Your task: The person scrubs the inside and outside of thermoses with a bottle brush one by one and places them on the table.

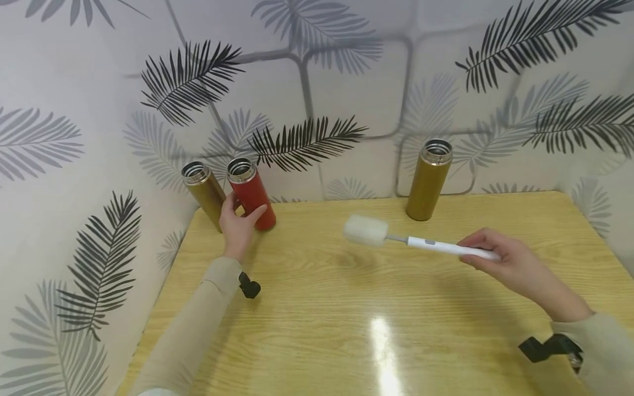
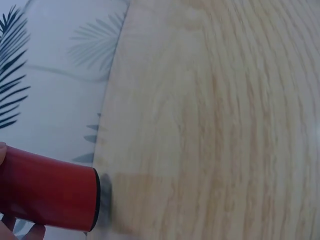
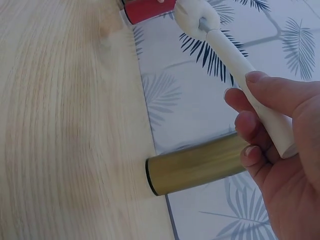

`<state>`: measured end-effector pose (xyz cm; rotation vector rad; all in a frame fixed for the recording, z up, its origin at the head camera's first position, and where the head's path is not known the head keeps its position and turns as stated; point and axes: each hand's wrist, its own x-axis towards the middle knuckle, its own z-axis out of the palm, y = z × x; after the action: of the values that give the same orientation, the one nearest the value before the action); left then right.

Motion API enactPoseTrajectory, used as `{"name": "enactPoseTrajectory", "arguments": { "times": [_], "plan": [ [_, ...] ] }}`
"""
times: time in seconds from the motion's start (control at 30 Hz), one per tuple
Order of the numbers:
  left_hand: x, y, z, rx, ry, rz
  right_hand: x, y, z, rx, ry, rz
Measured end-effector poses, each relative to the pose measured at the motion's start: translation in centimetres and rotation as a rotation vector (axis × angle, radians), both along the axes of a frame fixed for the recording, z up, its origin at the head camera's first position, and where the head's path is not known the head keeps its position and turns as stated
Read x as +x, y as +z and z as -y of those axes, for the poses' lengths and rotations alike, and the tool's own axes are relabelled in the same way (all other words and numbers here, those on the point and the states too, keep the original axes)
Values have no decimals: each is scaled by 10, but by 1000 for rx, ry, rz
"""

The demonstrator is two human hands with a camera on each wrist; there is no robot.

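Observation:
At the far left of the table, my left hand (image 1: 238, 228) grips a red thermos flask (image 1: 251, 190), thumb and fingers on opposite sides of its body. The flask is upright and lidless, with a steel neck; its base (image 2: 55, 195) shows in the left wrist view. My right hand (image 1: 515, 269) holds a bottle brush by the end of its white handle (image 1: 441, 246), fingers and thumb wrapped round it. The white sponge head (image 1: 365, 230) points left, raised over the table.
Close beside the red flask stands a lidless gold flask (image 1: 210, 195). Another gold flask (image 1: 428, 184) stands at the table's back edge, right of centre. The wood-grain table (image 1: 307, 319) meets a leaf-patterned wall (image 1: 346, 99) behind and to the left.

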<state>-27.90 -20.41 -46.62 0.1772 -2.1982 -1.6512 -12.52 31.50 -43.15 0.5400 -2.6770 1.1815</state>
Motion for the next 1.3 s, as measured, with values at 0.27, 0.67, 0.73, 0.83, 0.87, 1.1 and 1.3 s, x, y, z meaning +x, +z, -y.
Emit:
{"name": "enactPoseTrajectory", "arguments": {
  "times": [0.27, 0.67, 0.73, 0.83, 0.87, 1.1, 1.3],
  "plan": [
    [-8, -10, 7, -35, 22, 2, 1, 0, 9, -19, 44, -57],
    [-9, -11, 11, -92, 20, 10, 1, -3, 11, -23, 49, -62],
    [-9, -11, 11, -82, 12, 9, 1, -4, 10, -31, 53, -60],
    [-6, -10, 9, -35, 5, 25, 0, -4, 10, -39, 62, -53],
    [-4, -10, 9, -14, 3, 31, -1, -4, 10, -42, 63, -55],
    [26, -7, -6, 9, 15, 53, -1, -2, 0, -34, 35, -54],
    [64, -13, -28, -136, -79, 21, 8, 6, -17, -60, -10, 16]
  ]
}}
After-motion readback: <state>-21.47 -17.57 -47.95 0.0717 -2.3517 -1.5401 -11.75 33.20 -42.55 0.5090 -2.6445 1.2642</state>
